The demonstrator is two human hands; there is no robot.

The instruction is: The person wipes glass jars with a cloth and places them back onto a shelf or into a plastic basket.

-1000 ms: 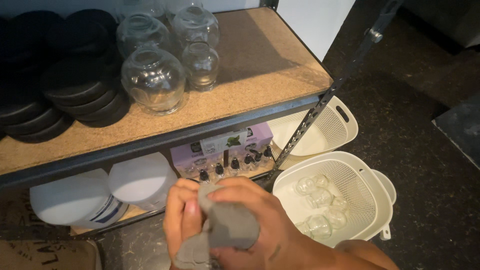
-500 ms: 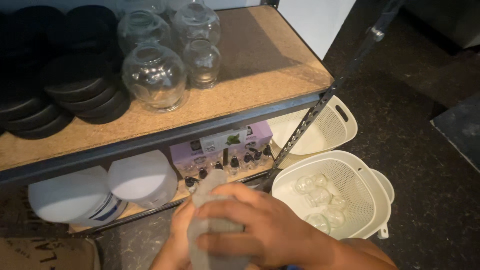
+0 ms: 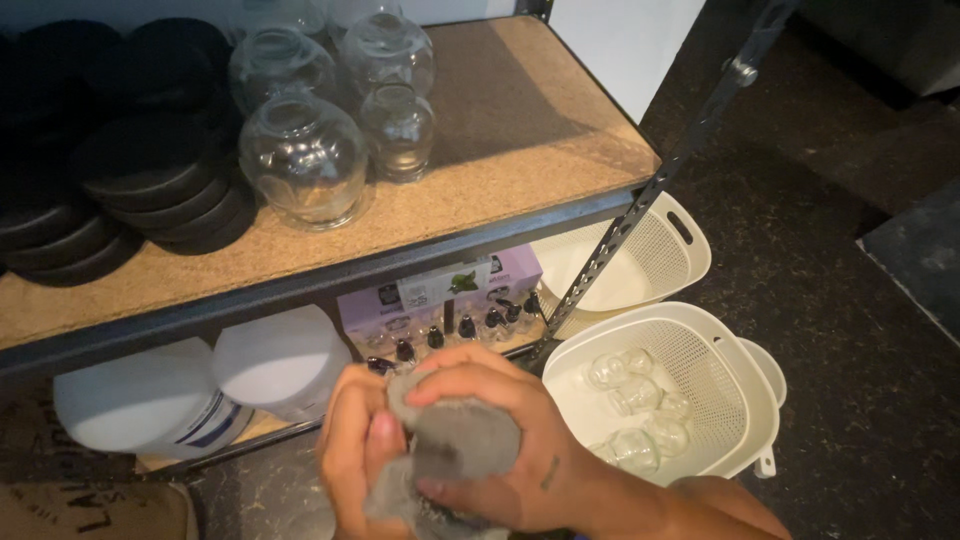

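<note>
Black discs (image 3: 120, 190): stacked on the upper shelf (image 3: 520, 150), far up and to the left of the fingers.
White tubs (image 3: 280, 360): two lay on their sides on the lower shelf, just up and left of the left hand.
Glass jars (image 3: 300, 155): a cluster of round clear ones stood on the cork-topped shelf, well above both hands.
Left hand (image 3: 350, 460): curled around the left edge of the grey cloth (image 3: 460, 445), its fingers (image 3: 385, 440) bent and pressed into the fabric.
Grey cloth: bunched between the two hands, low in the middle of the view, wrapped over something I could not make out.
Right hand (image 3: 500, 440): lay over the top of the cloth, fingers closed down and gripping it from the right.
Purple box (image 3: 440, 290): sat on the lower shelf just above the fingers, small dark dropper bottles (image 3: 450, 330) lined up in front of it.
White basket (image 3: 740, 370): on the dark floor just right of the right hand, holding several small clear glass cups (image 3: 635, 400).
Second basket (image 3: 650, 255): tucked behind the first, up and right of the fingers, partly under the shelf.
</note>
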